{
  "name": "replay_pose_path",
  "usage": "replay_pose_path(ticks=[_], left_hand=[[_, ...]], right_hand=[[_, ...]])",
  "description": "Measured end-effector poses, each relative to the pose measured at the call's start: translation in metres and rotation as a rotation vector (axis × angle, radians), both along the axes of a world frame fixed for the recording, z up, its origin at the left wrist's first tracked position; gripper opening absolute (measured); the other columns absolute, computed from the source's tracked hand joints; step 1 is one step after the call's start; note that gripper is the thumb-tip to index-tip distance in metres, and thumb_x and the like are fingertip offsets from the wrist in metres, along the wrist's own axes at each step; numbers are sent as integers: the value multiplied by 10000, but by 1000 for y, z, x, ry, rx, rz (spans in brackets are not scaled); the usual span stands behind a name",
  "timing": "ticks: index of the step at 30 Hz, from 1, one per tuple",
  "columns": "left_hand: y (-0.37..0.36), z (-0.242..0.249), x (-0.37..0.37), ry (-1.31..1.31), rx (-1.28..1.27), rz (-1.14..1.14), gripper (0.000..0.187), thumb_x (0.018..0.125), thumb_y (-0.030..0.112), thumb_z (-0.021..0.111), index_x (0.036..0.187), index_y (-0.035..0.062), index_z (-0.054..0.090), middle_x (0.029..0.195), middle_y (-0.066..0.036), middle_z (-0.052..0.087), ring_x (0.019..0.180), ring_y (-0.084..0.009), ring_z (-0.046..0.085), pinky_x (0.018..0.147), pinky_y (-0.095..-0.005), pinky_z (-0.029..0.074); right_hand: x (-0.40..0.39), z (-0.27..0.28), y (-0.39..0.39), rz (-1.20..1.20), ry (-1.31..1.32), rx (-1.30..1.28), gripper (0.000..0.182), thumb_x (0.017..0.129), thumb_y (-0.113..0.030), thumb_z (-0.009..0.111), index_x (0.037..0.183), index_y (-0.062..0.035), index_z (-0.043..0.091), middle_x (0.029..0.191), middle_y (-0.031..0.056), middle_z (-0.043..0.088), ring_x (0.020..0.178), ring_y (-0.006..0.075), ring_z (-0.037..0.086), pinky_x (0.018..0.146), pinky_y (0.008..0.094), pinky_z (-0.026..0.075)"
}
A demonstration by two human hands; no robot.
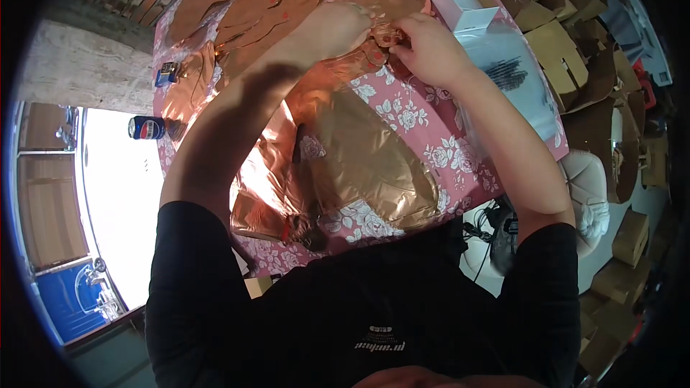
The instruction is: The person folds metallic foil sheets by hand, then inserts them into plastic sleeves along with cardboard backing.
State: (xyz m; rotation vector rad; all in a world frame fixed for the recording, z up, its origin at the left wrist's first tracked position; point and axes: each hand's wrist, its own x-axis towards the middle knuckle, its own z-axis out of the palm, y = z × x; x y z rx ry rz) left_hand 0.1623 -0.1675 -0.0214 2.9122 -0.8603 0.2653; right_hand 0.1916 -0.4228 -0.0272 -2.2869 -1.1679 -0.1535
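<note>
My left hand (350, 25) and my right hand (430, 50) are close together near the far side of the table. Their fingers are closed on the edge of a shiny copper-coloured foil piece (387, 33), which looks like a flat foil balloon. Small red marks show on the foil beside my fingertips, partly hidden by them. Nearer to me lies a large crumpled gold foil piece (366, 151), flat on the cloth. More copper foil (273, 18) with red marks spreads beyond my left forearm.
A pink flowered tablecloth (402, 111) covers the table. A white open box (463, 0) and clear plastic bags (503, 65) lie at the right. A Pepsi can (146, 128) and a small blue box (167, 74) stand at the left edge. Cardboard boxes (564, 65) crowd the right side.
</note>
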Motion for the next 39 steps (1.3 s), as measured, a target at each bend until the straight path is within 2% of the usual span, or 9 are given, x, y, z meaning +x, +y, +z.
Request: replay_pose_path(ticks=[3,8,15,21,24,27,29,33,39], left_hand=[[-11,9,-1,173,260,151,389,954,250,698,1260,14,740,1385,-210,693,1216,-395,677,1054,-497,545],[-14,-2,-4,-90,-178,-102,496,896,247,679,1325,-2,705,1372,-213,704,1213,-382,693,1053,-493,556],[-17,0,1,119,68,21,484,926,173,628,1372,6,712,1458,-166,695,1339,-343,657,1146,-446,524],[-9,-27,13,-8,-180,65,325,1037,267,663,1222,34,793,1491,-174,672,1334,-358,661,1119,-449,539],[-13,-23,12,-78,-436,129,352,1012,351,744,1114,23,821,1330,-171,765,1199,-334,740,1023,-423,575],[-25,2,4,186,-623,379,375,1013,363,781,1147,14,811,1030,-129,815,911,-248,753,866,-383,574],[-27,10,5,426,-662,616,426,1028,406,780,1074,-17,799,803,-38,694,735,-140,596,713,-358,509],[-12,-18,17,491,-950,590,461,1036,432,776,1003,-28,784,749,21,567,709,-99,479,657,-354,453],[-21,-17,8,-49,-619,461,398,1009,370,794,1045,-25,777,777,-108,712,687,-198,649,687,-386,521]], right_hand=[[-7,11,-3,-83,-8,55,344,926,-171,778,1222,-3,727,1152,212,727,1150,409,680,992,491,551],[-4,5,-6,-104,70,-63,300,947,-127,719,1218,0,726,1133,218,741,1141,419,686,1000,508,546],[1,-6,-11,-41,39,20,293,943,-71,685,1224,-5,735,1142,213,751,1126,416,702,983,506,560],[-8,8,-16,-118,-85,153,258,931,-128,762,1152,3,741,1076,191,751,1061,393,718,926,485,577],[-8,5,-14,-137,-24,84,272,928,-139,773,1160,-3,730,1081,187,742,1070,395,707,932,488,571],[-1,-6,-8,-106,-48,144,314,913,-141,789,1185,-9,705,1104,186,735,1101,401,692,940,492,562],[6,-14,-5,-102,-43,145,330,905,-138,797,1192,-11,693,1126,191,725,1105,404,688,950,490,559],[5,-7,-3,-150,-18,109,347,877,-122,816,1177,-18,675,1192,186,702,1136,413,672,1004,492,545],[6,-11,3,-97,-270,160,323,852,-113,791,1167,-57,748,1291,149,676,1252,381,618,1075,479,517]])
